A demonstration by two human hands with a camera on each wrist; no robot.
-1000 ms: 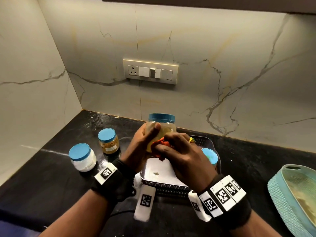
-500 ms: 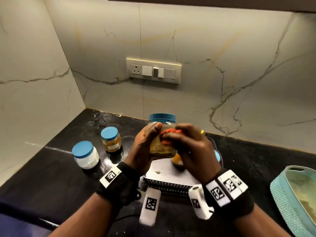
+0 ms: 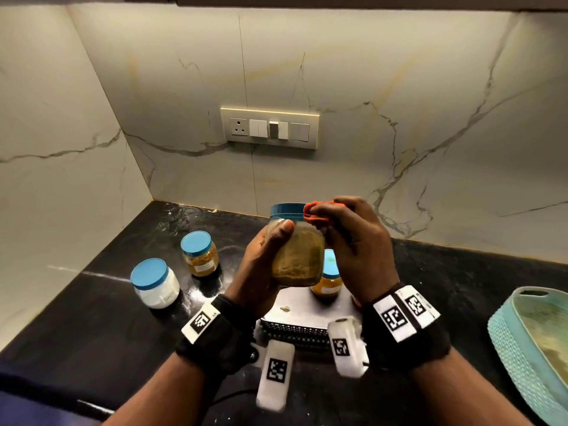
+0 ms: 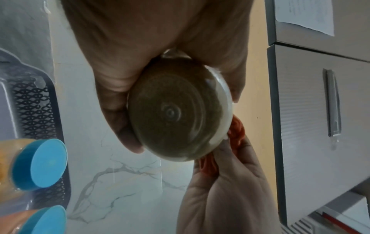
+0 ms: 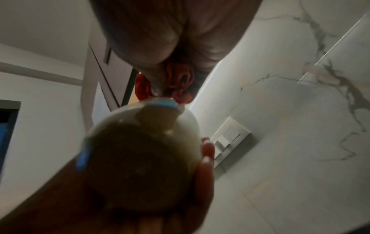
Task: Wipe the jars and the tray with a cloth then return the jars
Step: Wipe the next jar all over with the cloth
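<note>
Against the jar point(image 3: 297, 253) lid, the cloth point(image 3: 318, 214) has risen.

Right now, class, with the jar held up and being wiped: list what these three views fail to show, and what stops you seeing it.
- Tray, head view: its far end hidden behind both hands and the held jar.
- Orange jar, head view: mostly covered by the right hand.
- Cloth: bunched in the fingers, its size unknowable.
- Held jar's lid, right wrist view: blurred.
- Teal basket: cut off by the frame's right edge.
</note>
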